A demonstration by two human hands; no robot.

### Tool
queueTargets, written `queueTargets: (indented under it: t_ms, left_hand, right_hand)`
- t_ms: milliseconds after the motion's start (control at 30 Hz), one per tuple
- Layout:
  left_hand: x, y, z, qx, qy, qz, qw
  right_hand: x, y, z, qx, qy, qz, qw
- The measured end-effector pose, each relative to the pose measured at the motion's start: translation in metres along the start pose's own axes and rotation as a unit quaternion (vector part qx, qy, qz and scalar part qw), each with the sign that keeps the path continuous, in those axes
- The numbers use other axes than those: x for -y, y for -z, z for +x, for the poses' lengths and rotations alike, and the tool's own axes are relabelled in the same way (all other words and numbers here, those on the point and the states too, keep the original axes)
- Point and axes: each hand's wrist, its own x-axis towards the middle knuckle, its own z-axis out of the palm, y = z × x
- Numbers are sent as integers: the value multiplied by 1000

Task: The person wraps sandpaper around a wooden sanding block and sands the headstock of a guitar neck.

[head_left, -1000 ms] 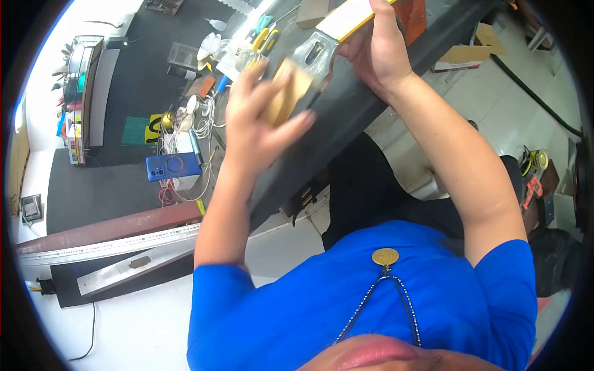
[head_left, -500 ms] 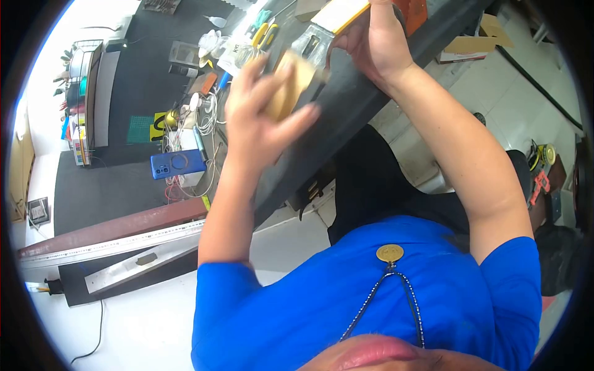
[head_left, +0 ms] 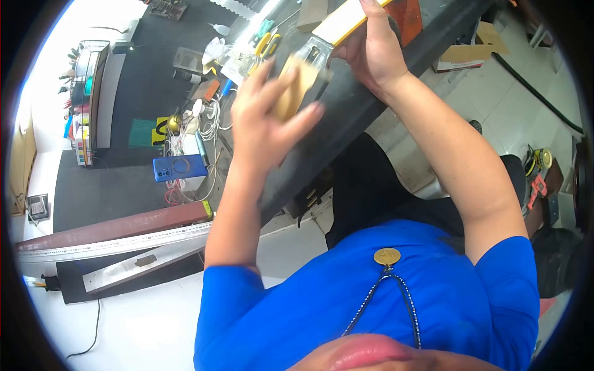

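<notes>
My left hand [head_left: 263, 120] is closed around a tan, folded-looking piece [head_left: 295, 86], blurred by motion, its fingers along one side and thumb at the other. The tan piece overlaps the grey metal-looking end of a long white bar with a yellow edge [head_left: 346, 25]. Up at the top of the view, my right hand [head_left: 378, 59] grips this bar, thumb on top and fingers curled beneath. The bar's far end runs out of view. Both hands are over the near edge of the dark workbench [head_left: 346, 102].
White cables [head_left: 213, 114], yellow-handled pliers [head_left: 267, 44] and a blue phone [head_left: 179, 167] lie left of my left hand. A long metal ruler [head_left: 124, 242] and a brown bar [head_left: 124, 226] are at lower left. An open cardboard box [head_left: 461, 55] stands at right.
The view has shifted slightly. My left hand and the tan piece sit a little lower and further right against the bar's grey end; my right hand keeps its grip.
</notes>
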Motion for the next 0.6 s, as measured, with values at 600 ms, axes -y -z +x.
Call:
queueTargets:
  t_ms: [600]
  left_hand:
    - [-14,-11,33,18,-7,-27,999]
  right_hand:
    - [4,-8,-5,-30,39,-46,998]
